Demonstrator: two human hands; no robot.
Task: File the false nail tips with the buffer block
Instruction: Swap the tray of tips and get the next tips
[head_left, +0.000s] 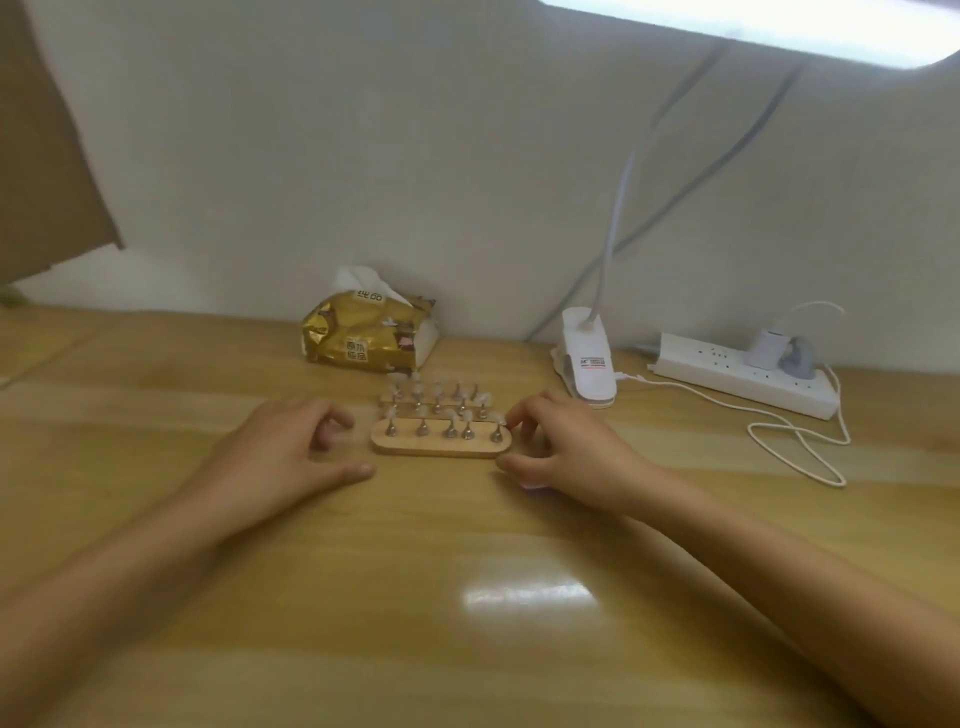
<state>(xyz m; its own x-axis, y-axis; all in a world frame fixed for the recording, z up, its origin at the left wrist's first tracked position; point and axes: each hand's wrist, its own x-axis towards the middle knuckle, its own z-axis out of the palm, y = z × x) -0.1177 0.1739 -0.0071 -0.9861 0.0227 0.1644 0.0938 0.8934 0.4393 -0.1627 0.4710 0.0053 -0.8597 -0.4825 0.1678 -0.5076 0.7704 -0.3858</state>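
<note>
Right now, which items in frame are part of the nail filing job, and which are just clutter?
Job:
- false nail tips on wooden stands
- left hand, right hand
- pale pink thing under the right hand, perhaps the buffer block; cannot tell

Lying about:
- tissue pack
- clip lamp
- power strip
- white cable

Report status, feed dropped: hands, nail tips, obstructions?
Left hand open, empty. Right hand at right end of wooden stand, grip unclear. Nail tips mounted on it. Buffer block unseen; nothing blocking.
</note>
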